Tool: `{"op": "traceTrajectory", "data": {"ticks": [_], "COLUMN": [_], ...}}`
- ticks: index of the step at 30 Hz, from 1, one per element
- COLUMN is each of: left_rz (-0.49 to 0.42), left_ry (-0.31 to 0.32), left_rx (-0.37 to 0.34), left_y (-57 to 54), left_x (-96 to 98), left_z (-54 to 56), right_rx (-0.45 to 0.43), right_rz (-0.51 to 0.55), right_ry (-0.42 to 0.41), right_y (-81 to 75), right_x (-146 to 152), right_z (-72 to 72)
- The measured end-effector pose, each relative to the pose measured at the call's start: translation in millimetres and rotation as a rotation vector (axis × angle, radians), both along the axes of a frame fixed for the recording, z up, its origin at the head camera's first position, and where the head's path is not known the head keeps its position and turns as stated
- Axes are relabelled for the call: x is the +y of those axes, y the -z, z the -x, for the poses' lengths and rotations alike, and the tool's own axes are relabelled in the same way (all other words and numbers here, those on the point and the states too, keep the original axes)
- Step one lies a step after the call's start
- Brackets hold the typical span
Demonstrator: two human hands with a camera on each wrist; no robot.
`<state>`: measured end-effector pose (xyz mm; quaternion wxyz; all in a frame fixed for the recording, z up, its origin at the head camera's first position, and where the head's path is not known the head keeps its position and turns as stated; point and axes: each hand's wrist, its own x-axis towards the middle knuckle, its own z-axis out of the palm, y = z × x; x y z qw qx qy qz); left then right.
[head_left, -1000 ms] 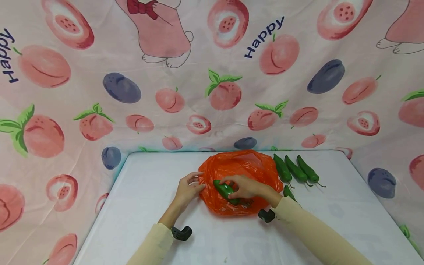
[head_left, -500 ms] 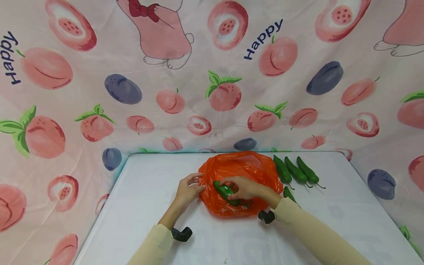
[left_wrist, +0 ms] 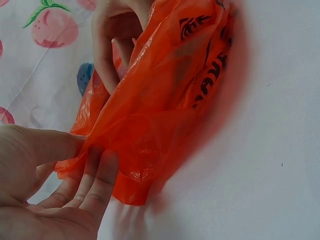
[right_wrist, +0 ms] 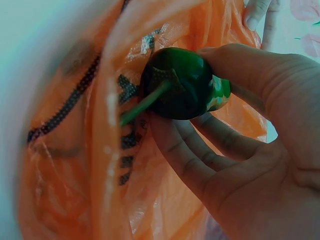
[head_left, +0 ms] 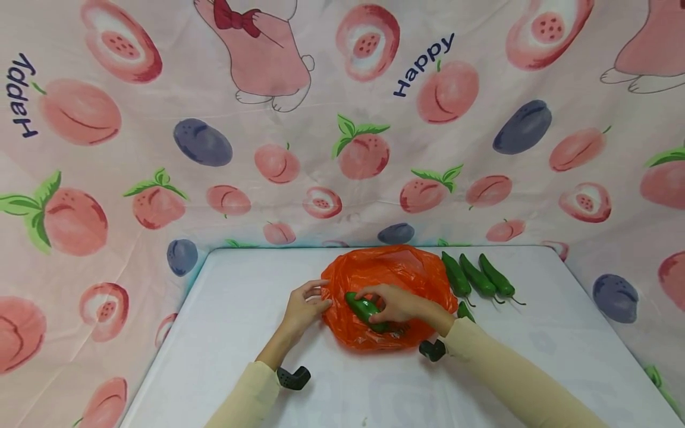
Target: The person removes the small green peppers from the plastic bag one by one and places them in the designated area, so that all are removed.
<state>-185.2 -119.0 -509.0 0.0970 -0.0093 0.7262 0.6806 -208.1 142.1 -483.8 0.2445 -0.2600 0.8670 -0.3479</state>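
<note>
An orange-red plastic bag with black print lies spread at the middle of the table. At its left edge my left hand pinches the thin film between thumb and fingers, as the left wrist view shows up close. My right hand reaches over the bag and grips a glossy green pepper between thumb and fingers. In the right wrist view the stem end of that green pepper faces the camera, inside the folds of the bag. Part of the pepper is hidden by the right fingers in the head view.
To the right of the bag, three green peppers lie side by side on the white table. Another green pepper shows partly behind the right forearm. A fruit-patterned cloth hangs behind the table.
Both hands, the bag and the gripped pepper stay almost where they were. The whole head view shifts slightly; the right sleeve now covers a little more of the nearest loose pepper.
</note>
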Motion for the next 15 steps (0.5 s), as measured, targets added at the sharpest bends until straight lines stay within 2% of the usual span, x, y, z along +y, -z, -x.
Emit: {"op": "traceTrajectory", "data": {"ticks": [7, 15], "left_rz": [0.015, 0.024], "left_ry": [0.004, 0.000], "left_rx": [-0.010, 0.000], "left_y": [1.4, -5.3], "left_x": [0.2, 0.6], "left_z": [2.2, -1.9], "right_rx": [0.019, 0.052], "right_rz": [0.002, 0.003], "right_ry": [0.015, 0.059], "right_y": [-9.2, -23.2], "right_x": [4, 6], "right_z": [-0.9, -1.4]}}
